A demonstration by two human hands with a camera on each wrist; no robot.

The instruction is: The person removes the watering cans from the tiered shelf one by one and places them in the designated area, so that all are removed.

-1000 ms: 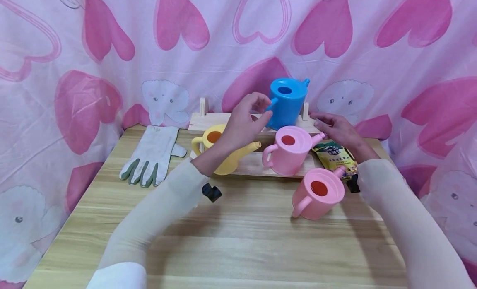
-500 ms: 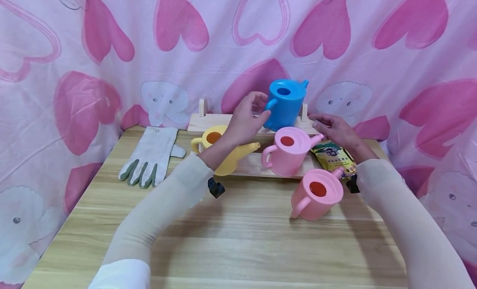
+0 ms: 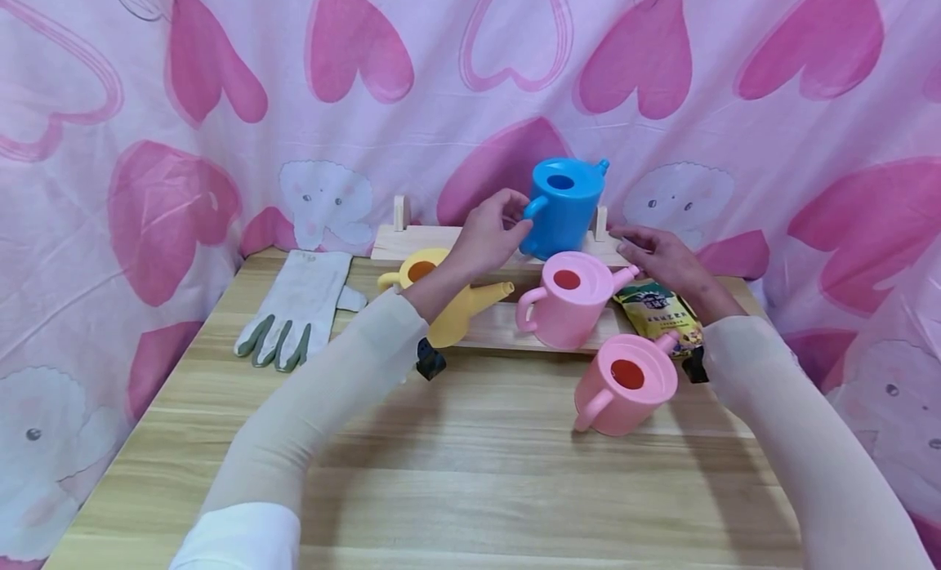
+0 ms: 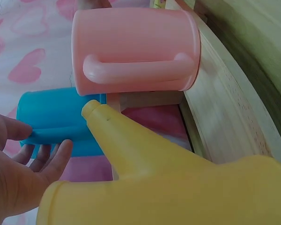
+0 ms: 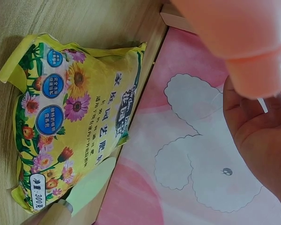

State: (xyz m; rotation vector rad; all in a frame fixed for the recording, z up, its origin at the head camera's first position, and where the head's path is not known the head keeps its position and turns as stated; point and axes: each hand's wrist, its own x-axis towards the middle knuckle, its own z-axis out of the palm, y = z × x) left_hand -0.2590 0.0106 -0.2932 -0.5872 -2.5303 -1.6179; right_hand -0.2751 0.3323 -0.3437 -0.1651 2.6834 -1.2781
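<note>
In the head view a blue watering can stands upright on the upper tier of a wooden shelf. My left hand holds its handle; the left wrist view shows thumb and fingers around it. My right hand is at the shelf's right end, beside the upright. Its fingertips are partly hidden, and in the right wrist view a pink spout covers them. A pink watering can and a yellow watering can stand on the lower tier, the yellow one partly behind my left wrist.
Another pink watering can stands on the table in front of the shelf. A yellow fertilizer bag lies at the right, with a wooden-handled tool beside it. A white glove lies at the left. A pink curtain hangs behind.
My left hand has come slightly closer around the blue watering can's handle, its wrist shifting a little right. The can has settled slightly lower and left. My right hand stays nearly still.
</note>
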